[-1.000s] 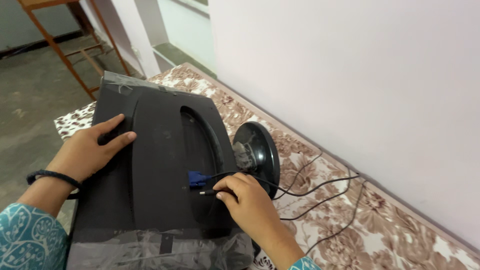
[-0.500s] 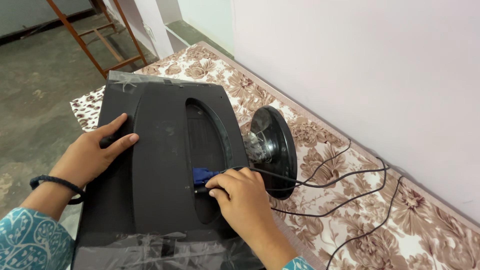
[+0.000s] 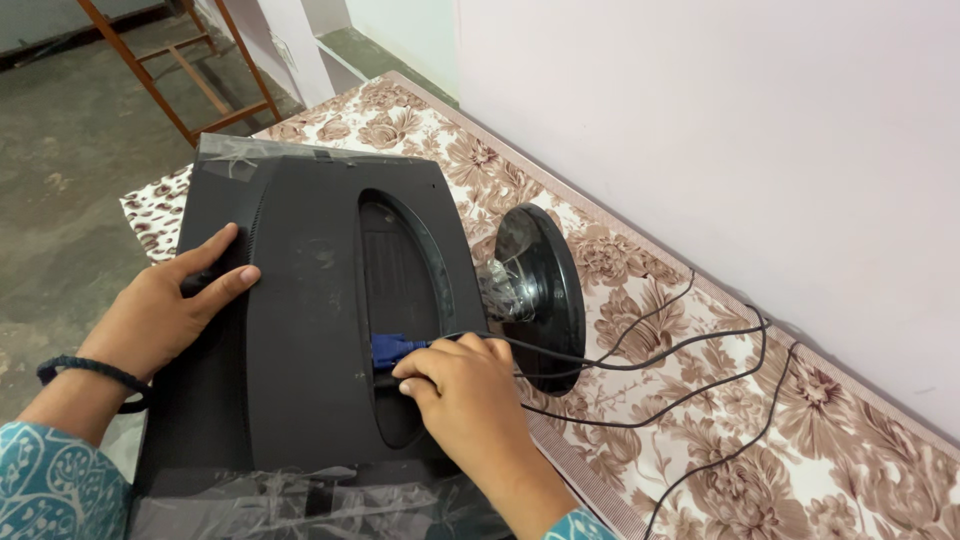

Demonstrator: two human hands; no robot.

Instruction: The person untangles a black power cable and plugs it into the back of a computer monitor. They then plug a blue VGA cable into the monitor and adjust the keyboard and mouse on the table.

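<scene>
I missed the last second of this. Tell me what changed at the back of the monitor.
The right hand slid left along the recess, pushing the thin black plug it pinches in beside the blue connector. The left hand stayed flat on the monitor, which lies face down as before, round stand still attached.

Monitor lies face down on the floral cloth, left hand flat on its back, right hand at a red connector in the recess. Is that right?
Not quite: the head view shows the connector is blue, not red. The rest holds: the monitor lies face down on the floral cloth, left hand flat on its back, right hand at the recess.
</scene>
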